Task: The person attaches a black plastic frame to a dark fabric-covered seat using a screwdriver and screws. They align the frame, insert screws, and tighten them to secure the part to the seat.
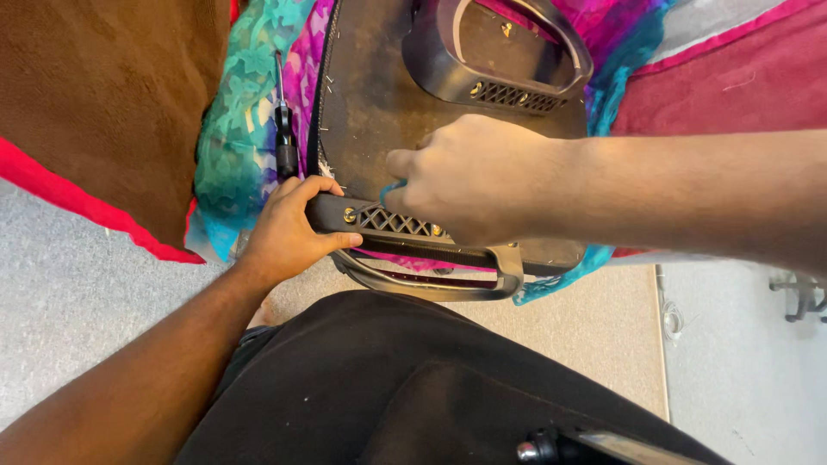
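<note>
My left hand (289, 231) is shut on the left end of a black plastic armrest (405, 226) with a lattice grille and brass screws. The armrest sits on the near edge of a dark seat board (370, 103). Another person's hand (469, 176) reaches in from the right and presses on the same armrest, pinching something small and blue. My right hand is out of sight. A second black armrest (508, 60) is fixed at the board's far edge. A black-handled screwdriver (284, 138) lies just beyond my left hand.
Teal and pink patterned fabric (241, 129) lies under the board. A brown cloth with a red edge (103, 103) hangs at the left, a maroon cloth (732, 77) at the right. My black-clad lap (388, 379) fills the bottom. A chair caster (801, 293) stands on the grey floor.
</note>
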